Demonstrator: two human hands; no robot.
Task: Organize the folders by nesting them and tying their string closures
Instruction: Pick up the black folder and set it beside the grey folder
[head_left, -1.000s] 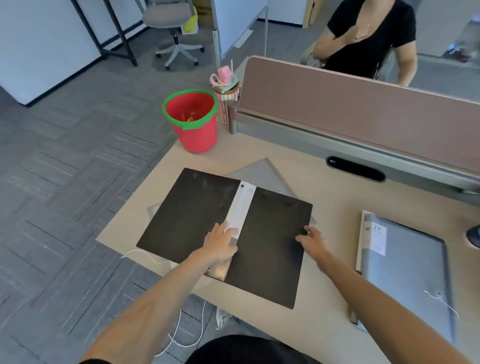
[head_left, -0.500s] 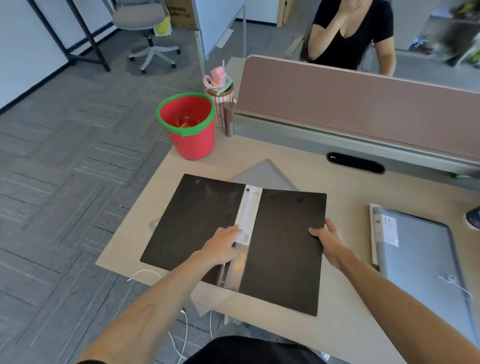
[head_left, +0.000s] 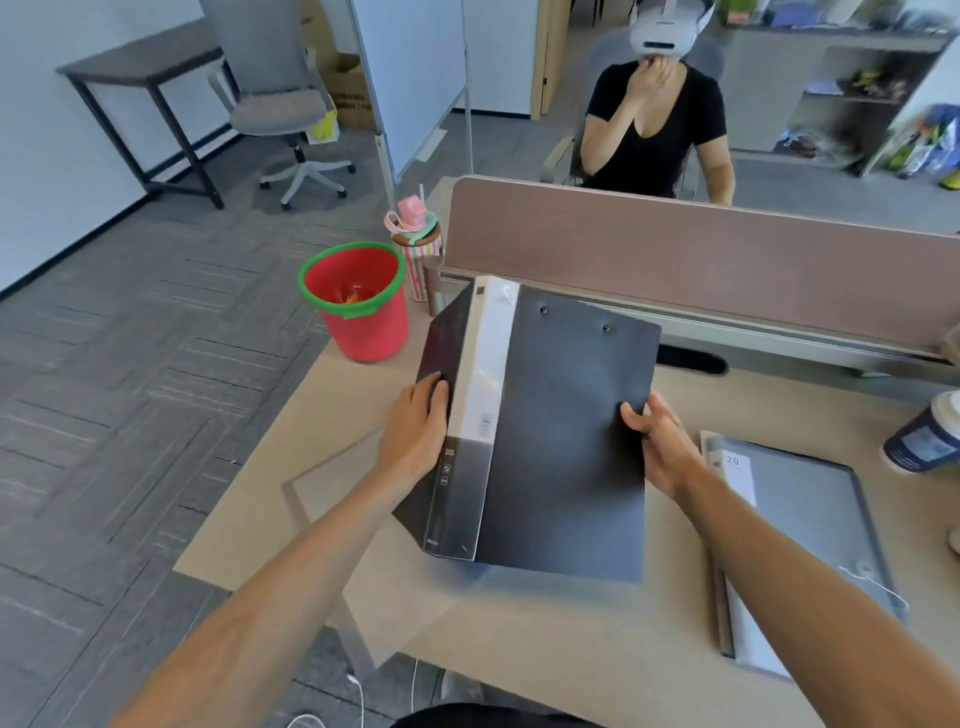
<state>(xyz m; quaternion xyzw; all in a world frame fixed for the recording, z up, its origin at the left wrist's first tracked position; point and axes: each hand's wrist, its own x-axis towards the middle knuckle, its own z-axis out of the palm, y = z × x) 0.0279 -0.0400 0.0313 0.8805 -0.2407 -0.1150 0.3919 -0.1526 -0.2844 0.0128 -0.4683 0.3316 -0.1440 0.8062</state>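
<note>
- The black folder (head_left: 566, 441) is held up off the counter (head_left: 519, 639), tilted toward the camera, its white-and-grey spine facing up between two dark covers.
- The left hand (head_left: 415, 436) grasps the left cover beside the spine, fingers (head_left: 434, 387) wrapped over its outer face.
- The right hand (head_left: 660, 447) is clenched on the right cover's edge, thumb on top and the other fingers hidden behind.
- The covers look like stiff board: light, flat and smooth, so likely slippery if pinched loosely; the hinge at the spine lets them swing, so holding both outer edges should keep it steady.
- A grey string-tie folder (head_left: 795, 525) lies flat on the counter to the right, its white string (head_left: 878, 584) loose near the lower corner.
- Another pale grey sheet-like folder (head_left: 332, 499) lies under the raised one; its detail is unclear.
</note>
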